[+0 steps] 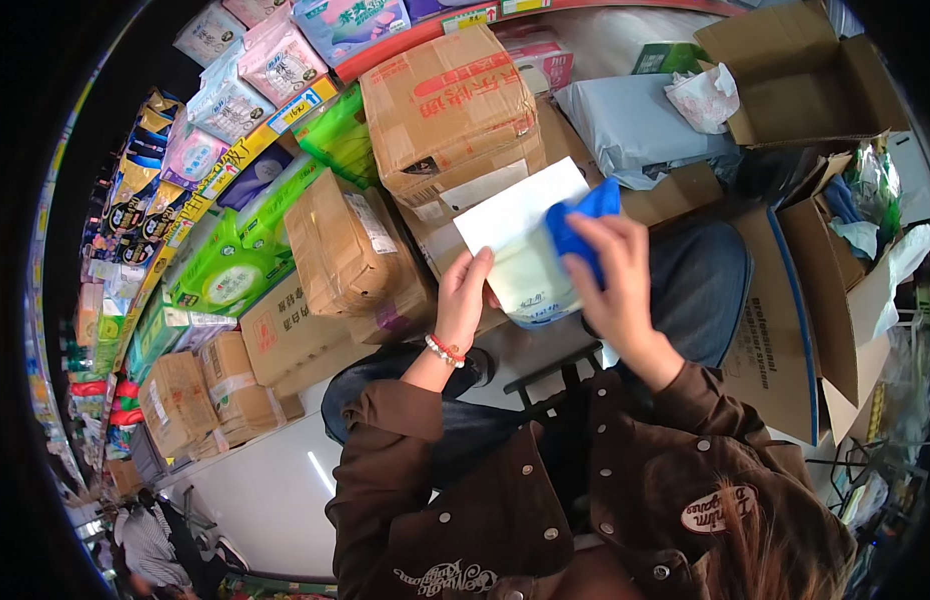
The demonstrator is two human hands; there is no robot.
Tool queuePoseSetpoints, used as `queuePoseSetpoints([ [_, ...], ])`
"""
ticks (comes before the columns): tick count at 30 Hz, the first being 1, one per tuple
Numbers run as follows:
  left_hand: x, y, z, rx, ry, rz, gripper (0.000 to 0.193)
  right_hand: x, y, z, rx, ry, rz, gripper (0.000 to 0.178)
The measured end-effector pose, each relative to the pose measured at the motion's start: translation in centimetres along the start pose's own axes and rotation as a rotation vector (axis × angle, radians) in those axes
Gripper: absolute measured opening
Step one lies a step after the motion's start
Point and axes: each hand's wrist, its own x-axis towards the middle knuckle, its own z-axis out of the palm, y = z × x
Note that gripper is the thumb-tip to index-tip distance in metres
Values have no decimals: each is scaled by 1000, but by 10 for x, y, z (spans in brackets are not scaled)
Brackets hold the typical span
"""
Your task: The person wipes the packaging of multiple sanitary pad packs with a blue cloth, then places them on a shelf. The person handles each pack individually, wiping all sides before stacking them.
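In front of my lap, my left hand (463, 305), with a beaded bracelet at the wrist, grips the left edge of a pale packet (530, 275) with blue print along its lower edge. A blank white sheet (525, 203) sticks out at the top of the packet. I cannot tell whether the sheet lies in it or behind it. On the right side, my right hand (623, 285) has its fingers bent over a crumpled, shiny blue wrapper-like piece (585, 222). Its thumb is mostly hidden. Whether the blue piece is joined to the packet does not show.
Taped cardboard boxes (450, 105) are stacked ahead, with a smaller box (343, 245) to their left. Shelves of packaged goods (225, 275) curve along the left. A grey plastic mailer (635, 125) and an open carton (800, 95) lie far right. A tall carton (775, 330) stands beside my right knee.
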Motion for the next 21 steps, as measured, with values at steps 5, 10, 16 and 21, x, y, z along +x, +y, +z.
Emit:
queuePoseSetpoints([
  [5,8,-12,4,-188,69,-9,27,-41,8,19,-131,-202,-281,51],
  [10,16,-8,-6,-198,35,31,27,-80,64,32,-321,-402,-436,35],
  [16,25,-4,-12,-201,67,27,29,-102,118,13,-131,-113,226,30],
  [21,20,-4,-14,-76,149,57,29,-35,99,-6,96,371,386,22],
])
